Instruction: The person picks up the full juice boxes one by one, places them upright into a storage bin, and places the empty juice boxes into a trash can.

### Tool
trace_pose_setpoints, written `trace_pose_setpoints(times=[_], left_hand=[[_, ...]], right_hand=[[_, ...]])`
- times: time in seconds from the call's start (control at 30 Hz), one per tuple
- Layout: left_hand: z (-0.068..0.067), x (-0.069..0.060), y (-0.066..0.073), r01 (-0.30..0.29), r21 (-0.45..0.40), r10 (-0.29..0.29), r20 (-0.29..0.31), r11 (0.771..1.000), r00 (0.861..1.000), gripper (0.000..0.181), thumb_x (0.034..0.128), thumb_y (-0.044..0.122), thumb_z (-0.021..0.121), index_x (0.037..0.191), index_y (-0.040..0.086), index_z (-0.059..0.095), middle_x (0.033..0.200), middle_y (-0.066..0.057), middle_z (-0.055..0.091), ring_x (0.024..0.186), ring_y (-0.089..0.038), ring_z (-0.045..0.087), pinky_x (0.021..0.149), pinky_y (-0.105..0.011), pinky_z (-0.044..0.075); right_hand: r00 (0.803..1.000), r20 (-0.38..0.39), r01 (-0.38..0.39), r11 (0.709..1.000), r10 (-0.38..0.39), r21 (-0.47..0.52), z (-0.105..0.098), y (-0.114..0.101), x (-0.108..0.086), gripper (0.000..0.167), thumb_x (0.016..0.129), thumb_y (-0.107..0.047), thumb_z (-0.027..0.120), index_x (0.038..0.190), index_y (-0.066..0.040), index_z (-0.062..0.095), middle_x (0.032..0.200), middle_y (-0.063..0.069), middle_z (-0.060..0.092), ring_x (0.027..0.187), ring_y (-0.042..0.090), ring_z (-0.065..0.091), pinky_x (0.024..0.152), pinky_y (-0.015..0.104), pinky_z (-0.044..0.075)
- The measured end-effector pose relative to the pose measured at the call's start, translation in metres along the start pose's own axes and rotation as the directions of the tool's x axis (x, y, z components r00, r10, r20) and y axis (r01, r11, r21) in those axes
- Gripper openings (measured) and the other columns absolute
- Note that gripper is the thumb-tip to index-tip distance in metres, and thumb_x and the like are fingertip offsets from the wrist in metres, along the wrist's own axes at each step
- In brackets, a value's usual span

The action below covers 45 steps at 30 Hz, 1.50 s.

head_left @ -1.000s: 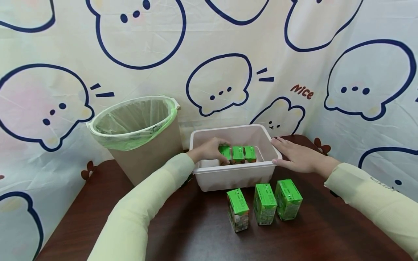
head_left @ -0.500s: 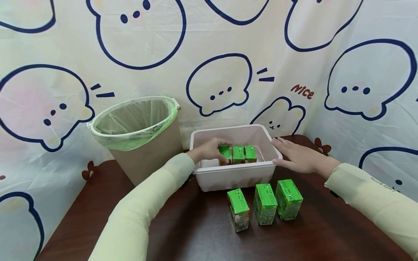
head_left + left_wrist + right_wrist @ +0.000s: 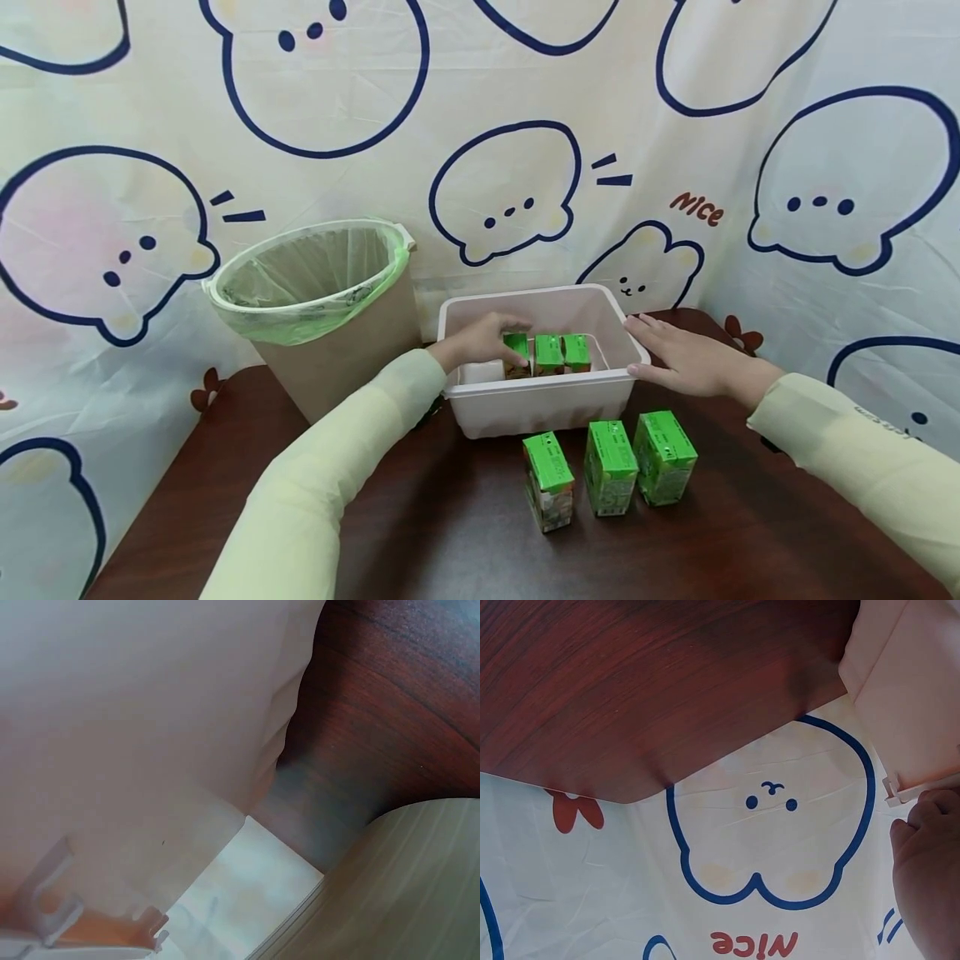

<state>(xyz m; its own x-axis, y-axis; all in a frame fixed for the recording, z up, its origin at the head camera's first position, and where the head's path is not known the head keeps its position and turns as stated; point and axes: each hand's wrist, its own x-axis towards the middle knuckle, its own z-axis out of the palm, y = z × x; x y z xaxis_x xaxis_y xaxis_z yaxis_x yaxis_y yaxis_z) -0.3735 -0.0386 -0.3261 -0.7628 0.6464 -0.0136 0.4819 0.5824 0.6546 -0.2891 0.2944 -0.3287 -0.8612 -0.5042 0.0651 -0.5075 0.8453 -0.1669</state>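
Observation:
Three green-topped drink cartons stand in a row inside the white plastic bin (image 3: pixel 540 408). Over the leftmost carton (image 3: pixel 517 343) in the bin is my left hand (image 3: pixel 483 343), thumb in front and fingers at the back, spread around its top. Beside it are the middle carton (image 3: pixel 548 350) and the right carton (image 3: pixel 576 350). My right hand (image 3: pixel 686 358) rests with straight fingers against the bin's right rim. On the table in front stand three more cartons: a left one (image 3: pixel 548 467), a middle one (image 3: pixel 611 458) and a right one (image 3: pixel 665 450). The left wrist view shows no hand.
A tall beige trash can (image 3: pixel 352 350) with a green liner stands left of the bin. Dark wooden table (image 3: pixel 450 517) lies beneath everything. Behind hangs a cloth (image 3: pixel 510 75) printed with cartoon outlines, also filling much of the right wrist view.
My left thumb has risen a little along the leftmost carton in the bin, so more of its front shows. The right hand and the other cartons have stayed put.

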Motion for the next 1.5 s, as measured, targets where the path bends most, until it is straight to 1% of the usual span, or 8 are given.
trace_pose_setpoints(times=[0.3,0.53,0.73,0.87,1.1,1.2,1.37,1.5], left_hand=[[-0.007,-0.006,0.004,-0.019,-0.047,0.020,0.001,0.999,1.000,0.066,0.0827,0.013,0.079,0.141,0.002,0.049,0.142,-0.009,0.051,0.131,-0.022,0.046,0.107,-0.036,0.037],[-0.013,-0.017,0.013,-0.028,-0.075,0.025,-0.039,0.997,0.999,0.067,0.0832,0.019,0.079,0.141,0.004,0.049,0.142,-0.007,0.051,0.133,-0.020,0.044,0.109,-0.037,0.035],[-0.018,-0.031,0.021,-0.090,-0.051,0.085,-0.093,0.995,0.992,0.062,0.0847,0.021,0.078,0.139,0.005,0.052,0.141,-0.007,0.053,0.131,-0.020,0.045,0.110,-0.036,0.033],[-0.021,-0.044,0.022,-0.150,-0.021,0.145,-0.152,0.989,0.978,0.058,0.0853,0.022,0.077,0.136,0.005,0.055,0.137,-0.009,0.056,0.128,-0.020,0.049,0.108,-0.035,0.035],[-0.027,-0.072,0.024,-0.221,0.046,0.225,-0.273,0.974,0.935,0.052,0.0868,0.024,0.076,0.134,0.009,0.059,0.135,-0.006,0.057,0.127,-0.020,0.049,0.106,-0.041,0.039],[-0.031,-0.084,0.026,-0.242,0.118,0.267,-0.326,0.963,0.907,0.053,0.0864,0.028,0.076,0.134,0.010,0.059,0.135,-0.004,0.058,0.127,-0.018,0.049,0.104,-0.039,0.040],[-0.039,-0.103,0.030,-0.305,0.247,0.383,-0.398,0.920,0.834,0.052,0.0854,0.024,0.077,0.131,0.004,0.061,0.131,-0.008,0.061,0.124,-0.020,0.053,0.103,-0.035,0.042],[-0.046,-0.119,0.032,-0.337,0.357,0.474,-0.435,0.871,0.765,0.051,0.0839,0.021,0.078,0.128,0.000,0.061,0.127,-0.011,0.063,0.120,-0.022,0.056,0.101,-0.035,0.043]], right_hand=[[1.000,0.009,-0.010,1.000,0.010,0.004,-0.002,-0.002,0.000,0.085,0.096,-0.062,0.042,0.155,-0.007,0.017,0.158,0.022,0.019,0.143,0.042,0.019,0.106,0.064,0.026],[1.000,0.003,-0.023,0.999,0.023,0.022,-0.001,-0.001,-0.002,0.085,0.095,-0.063,0.043,0.156,-0.008,0.017,0.158,0.022,0.018,0.142,0.043,0.020,0.105,0.065,0.027],[0.999,0.002,-0.035,0.999,0.035,0.033,0.000,0.001,-0.005,0.086,0.095,-0.062,0.042,0.156,-0.007,0.016,0.158,0.022,0.018,0.142,0.043,0.018,0.106,0.065,0.025],[1.000,-0.011,-0.027,0.999,0.028,0.031,0.002,0.001,-0.006,0.086,0.095,-0.061,0.044,0.155,-0.006,0.017,0.158,0.022,0.018,0.143,0.042,0.018,0.107,0.064,0.024],[0.994,-0.107,0.029,0.999,-0.026,0.023,0.006,0.000,-0.009,0.079,0.096,-0.055,0.050,0.155,-0.010,0.024,0.158,0.014,0.024,0.143,0.034,0.023,0.108,0.059,0.029],[0.986,-0.147,0.078,0.997,-0.074,0.017,0.005,-0.002,-0.011,0.074,0.097,-0.050,0.053,0.154,-0.009,0.028,0.156,0.014,0.028,0.141,0.035,0.029,0.105,0.059,0.033],[0.958,-0.250,0.140,0.990,-0.137,-0.005,0.003,-0.007,-0.017,0.066,0.096,-0.037,0.061,0.149,-0.006,0.037,0.150,0.016,0.039,0.134,0.036,0.040,0.100,0.059,0.038],[0.912,-0.366,0.188,0.982,-0.187,-0.033,0.003,-0.010,-0.022,0.061,0.090,-0.026,0.071,0.142,-0.004,0.049,0.143,0.013,0.050,0.126,0.032,0.051,0.094,0.055,0.046]])
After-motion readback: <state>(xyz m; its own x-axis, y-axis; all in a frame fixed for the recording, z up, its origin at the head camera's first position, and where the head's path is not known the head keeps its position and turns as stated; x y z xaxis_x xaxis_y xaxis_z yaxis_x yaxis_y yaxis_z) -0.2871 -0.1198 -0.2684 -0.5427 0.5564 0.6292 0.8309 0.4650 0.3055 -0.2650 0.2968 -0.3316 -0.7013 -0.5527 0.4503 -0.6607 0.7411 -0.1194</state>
